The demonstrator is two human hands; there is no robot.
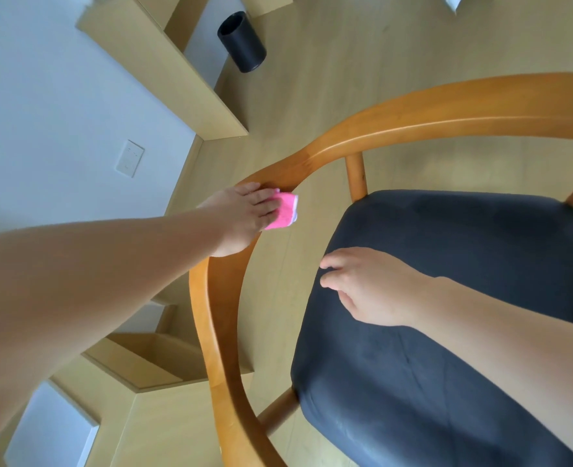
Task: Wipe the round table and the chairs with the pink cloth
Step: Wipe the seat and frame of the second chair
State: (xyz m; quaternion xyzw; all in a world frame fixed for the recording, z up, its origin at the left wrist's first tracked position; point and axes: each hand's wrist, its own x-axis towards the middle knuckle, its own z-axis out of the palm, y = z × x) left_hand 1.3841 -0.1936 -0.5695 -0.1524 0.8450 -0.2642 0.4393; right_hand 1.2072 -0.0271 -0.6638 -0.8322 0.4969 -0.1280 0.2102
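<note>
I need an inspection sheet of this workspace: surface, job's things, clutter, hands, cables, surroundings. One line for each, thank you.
Surface: curved wooden armrest rail of the chair; dark seat cushion.
Job's things: pink cloth lies on the rail; round table not in view.
Clutter: nothing seen.
Hands: left hand presses the cloth on the rail with straight fingers; right hand rests on the cushion, holds nothing.
Cables: nothing seen.
Surroundings: black bin, wood floor, wall plate, pale shelving.
</note>
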